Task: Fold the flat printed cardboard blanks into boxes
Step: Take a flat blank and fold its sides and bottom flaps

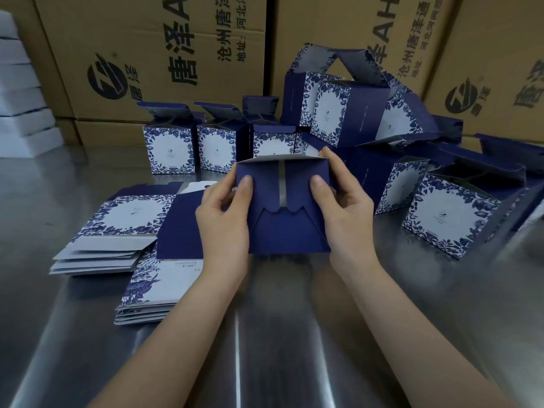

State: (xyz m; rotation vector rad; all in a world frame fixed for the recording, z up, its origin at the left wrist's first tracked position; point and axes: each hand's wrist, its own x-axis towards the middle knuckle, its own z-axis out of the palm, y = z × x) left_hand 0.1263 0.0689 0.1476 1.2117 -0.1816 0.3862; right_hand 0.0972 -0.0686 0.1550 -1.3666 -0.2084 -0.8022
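Note:
I hold a dark blue box [287, 231] above the metal table, its bottom facing me with the flaps partly folded in and a gap between the two side flaps. My left hand [225, 213] grips its left edge, thumb pressing the left flap. My right hand [338, 207] grips its right edge, thumb on the right flap, fingers behind the box. Two stacks of flat blue-and-white floral blanks lie to the left: one stack [117, 231] further back, another stack [147, 293] nearer me.
Several folded boxes with open lids stand in a row [173, 151] behind my hands, and more are piled at the right [450, 213] and stacked higher [347, 107]. Large brown shipping cartons [147, 54] wall off the back. White trays [20, 113] are stacked at far left.

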